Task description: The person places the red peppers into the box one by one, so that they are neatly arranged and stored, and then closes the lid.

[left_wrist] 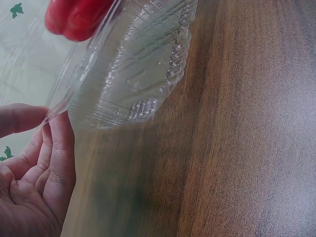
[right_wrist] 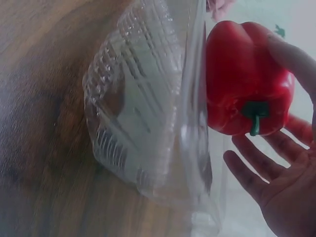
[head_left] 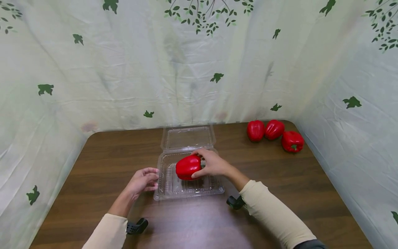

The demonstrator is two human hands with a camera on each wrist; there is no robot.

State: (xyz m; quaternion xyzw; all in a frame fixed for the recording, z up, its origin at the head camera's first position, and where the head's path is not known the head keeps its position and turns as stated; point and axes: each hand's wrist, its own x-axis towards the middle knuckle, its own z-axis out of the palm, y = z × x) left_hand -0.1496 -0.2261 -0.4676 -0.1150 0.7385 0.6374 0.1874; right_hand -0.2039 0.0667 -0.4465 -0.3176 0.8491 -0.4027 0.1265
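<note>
A clear plastic clamshell container (head_left: 168, 193) lies on the table with its lid (head_left: 188, 138) folded back toward the wall. My left hand (head_left: 143, 180) pinches the container's left rim between thumb and fingers, as the left wrist view shows up close. Over the base, my right hand (head_left: 212, 162) grips a red bell pepper (head_left: 187, 167) lying on its side, its green stem (right_wrist: 255, 118) turned toward the palm. In the right wrist view the pepper overlaps the container's rim, with thumb on one side and fingers on the other.
Three more red bell peppers stand at the table's back right: one on the left (head_left: 255, 130), one in the middle (head_left: 274, 129) and one nearer the front (head_left: 292, 141). A pale leaf-print sheet (head_left: 124, 86) hangs around the brown wooden table (head_left: 267, 180).
</note>
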